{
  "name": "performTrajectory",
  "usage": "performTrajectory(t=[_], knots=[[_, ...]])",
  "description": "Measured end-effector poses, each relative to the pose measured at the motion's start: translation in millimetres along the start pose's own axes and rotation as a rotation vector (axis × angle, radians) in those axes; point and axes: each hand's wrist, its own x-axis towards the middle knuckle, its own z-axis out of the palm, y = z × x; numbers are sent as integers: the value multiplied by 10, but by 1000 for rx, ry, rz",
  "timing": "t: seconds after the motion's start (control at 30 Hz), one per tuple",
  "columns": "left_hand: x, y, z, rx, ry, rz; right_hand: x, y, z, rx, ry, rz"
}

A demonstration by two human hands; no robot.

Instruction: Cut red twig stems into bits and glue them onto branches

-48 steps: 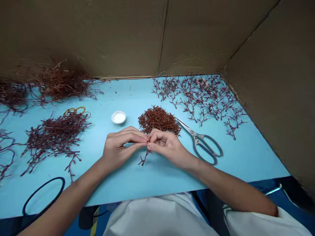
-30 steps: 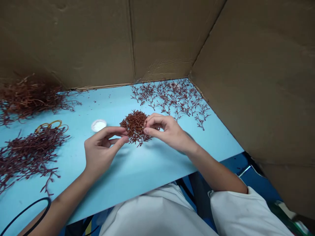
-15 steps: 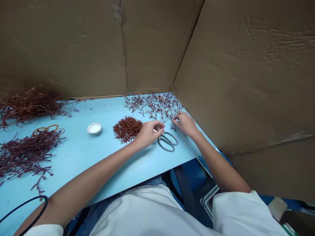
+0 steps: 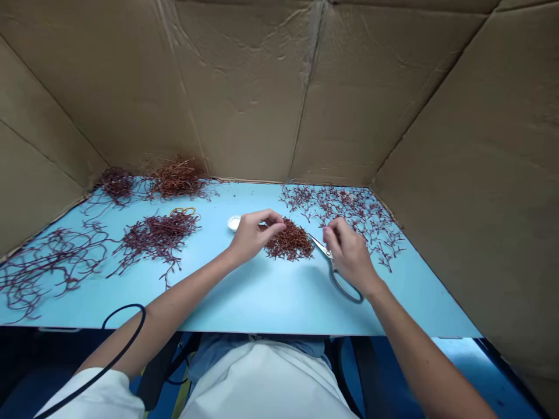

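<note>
In the head view I see the left hand (image 4: 250,237), its grip pinched shut at the left side of the small heap of cut twig pieces (image 4: 292,243) in the middle of the desk (image 4: 262,302). The right hand (image 4: 350,254) is curled over the scissors (image 4: 319,246) just beside the heap, and I cannot tell whether either grip has hold of anything. I judge the pieces very light, thin and easy to snap, best taken with the fingertips at the stem; free room is toward the near edge, while branched twigs (image 4: 362,215) and cardboard walls (image 4: 458,174) crowd the far right corner.

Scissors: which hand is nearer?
Right. The right hand is over the scissors, hiding their middle; the left hand is apart, at the far side of the reddish pile.
</note>
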Motion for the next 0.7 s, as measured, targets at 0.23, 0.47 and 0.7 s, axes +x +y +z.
performTrajectory(t=[0.23,0.47,0.7], knots=[[-175,-144,-311,-248,64,-152,85,-537,742,339,-272,-167],[-430,-490,-252,-422,64,-311,-75,-520,1100,680,-243,-46],[-457,-458,-267,-742,-87,-428,-274,-505,1176,719,-125,-97]])
